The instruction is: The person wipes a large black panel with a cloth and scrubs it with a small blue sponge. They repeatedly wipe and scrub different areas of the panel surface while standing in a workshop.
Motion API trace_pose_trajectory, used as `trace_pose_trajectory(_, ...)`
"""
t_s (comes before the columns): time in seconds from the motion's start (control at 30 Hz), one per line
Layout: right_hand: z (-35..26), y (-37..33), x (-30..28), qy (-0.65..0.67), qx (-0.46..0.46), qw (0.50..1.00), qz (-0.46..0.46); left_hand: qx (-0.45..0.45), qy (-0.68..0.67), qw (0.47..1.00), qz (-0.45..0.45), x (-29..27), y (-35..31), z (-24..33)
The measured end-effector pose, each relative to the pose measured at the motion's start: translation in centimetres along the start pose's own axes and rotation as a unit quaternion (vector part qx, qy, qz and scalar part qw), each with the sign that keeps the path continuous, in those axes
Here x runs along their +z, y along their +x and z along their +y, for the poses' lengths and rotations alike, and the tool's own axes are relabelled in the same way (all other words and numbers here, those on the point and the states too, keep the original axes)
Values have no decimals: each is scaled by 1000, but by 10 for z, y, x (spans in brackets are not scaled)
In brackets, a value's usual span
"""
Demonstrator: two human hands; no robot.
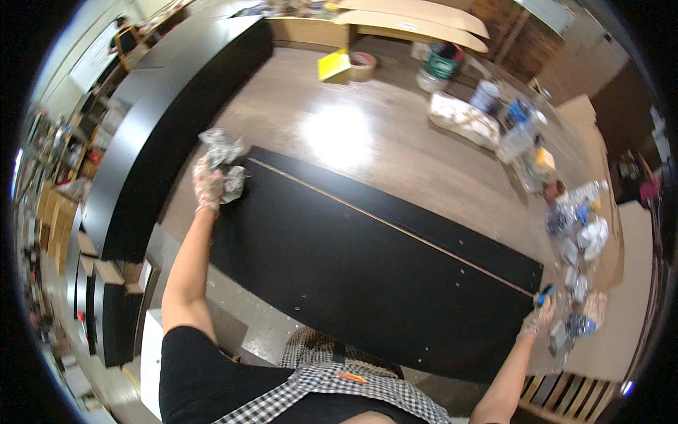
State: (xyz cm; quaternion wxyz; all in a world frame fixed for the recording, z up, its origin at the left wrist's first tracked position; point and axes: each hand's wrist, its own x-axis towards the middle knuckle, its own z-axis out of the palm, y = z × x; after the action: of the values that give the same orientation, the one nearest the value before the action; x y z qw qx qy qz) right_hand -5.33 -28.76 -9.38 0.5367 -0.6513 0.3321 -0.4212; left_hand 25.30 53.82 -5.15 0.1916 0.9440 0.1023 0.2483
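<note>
A large black board (367, 283) with a curved near edge lies across the table in front of me. A pale brown line runs along its length, near the straight far edge. At the board's left end, my left hand (207, 185), in a thin clear glove, is closed on a crumpled grey-and-white rag (224, 150). My right hand (538, 319), also gloved, is at the right end, closed around a small blue tool (544, 294) by the end of the brown line. The tool's exact kind is too small to tell.
A tall curved black panel (134, 148) stands along the left. Tape (362, 66) and a yellow piece (333, 66) lie at the back of the table (282, 99). Bottles (519, 140), a white-stained block (463, 120) and crumpled plastic (593, 237) crowd the right side. A person (123, 35) sits far left.
</note>
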Motion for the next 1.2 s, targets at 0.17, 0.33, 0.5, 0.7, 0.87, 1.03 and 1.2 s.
trace_pose_trajectory(0.17,0,-6,8,71,25,997,23,223,-161,931,-240,11,-93,132)
trace_pose_trajectory(0.33,-15,-24,10,193,65,979,3,434,43,822,-367,25,-207,296)
trace_pose_trajectory(0.5,-53,-94,-48,476,158,865,6,529,-104,746,-391,59,-298,455)
trace_pose_trajectory(0.7,-67,-159,-148,534,226,811,77,548,-358,627,-423,40,-447,561)
trace_pose_trajectory(0.87,-69,-150,-146,526,249,813,-8,548,-289,654,-433,4,-450,474)
trace_pose_trajectory(1.03,-74,-158,-82,501,289,791,-198,320,-22,902,-288,-22,-343,298)
trace_pose_trajectory(1.2,-87,-191,-13,456,293,795,-274,164,191,954,-163,-37,-234,123)
